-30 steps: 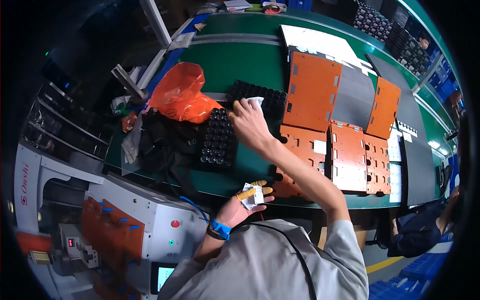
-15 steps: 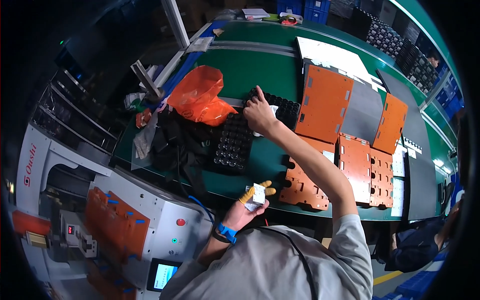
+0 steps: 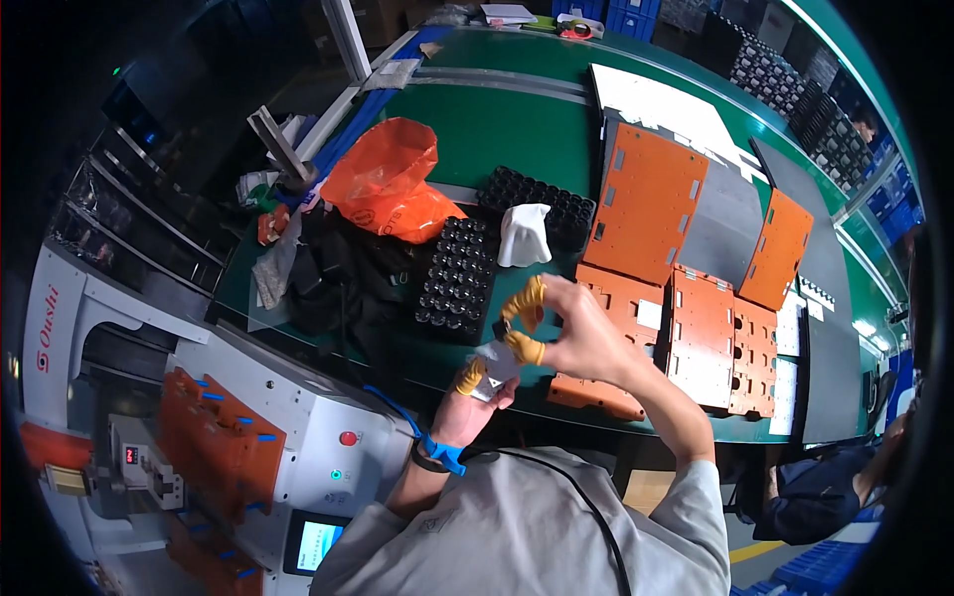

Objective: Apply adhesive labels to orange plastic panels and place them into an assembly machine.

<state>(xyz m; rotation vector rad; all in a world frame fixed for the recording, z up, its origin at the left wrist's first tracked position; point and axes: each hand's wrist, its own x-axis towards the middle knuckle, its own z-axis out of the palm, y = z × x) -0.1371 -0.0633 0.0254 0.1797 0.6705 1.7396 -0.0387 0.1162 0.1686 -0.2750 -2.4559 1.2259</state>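
Green desk (image 3: 517,129), black tray (image 3: 455,281) at 12 o'clock. Our right hand (image 3: 576,333) pinches a small dark part (image 3: 500,329) over the flat piece (image 3: 494,370) gripped by our left hand (image 3: 477,397). We judge seating comes next; alignment matters.

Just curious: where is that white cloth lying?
In the head view, the white cloth lies up the table's middle, on a black cell tray, right of the orange bag.

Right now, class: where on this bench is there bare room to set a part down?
Bare green surface lies between the orange bag and the orange panels. It is crowded around the black trays, white cloth and dark clutter.
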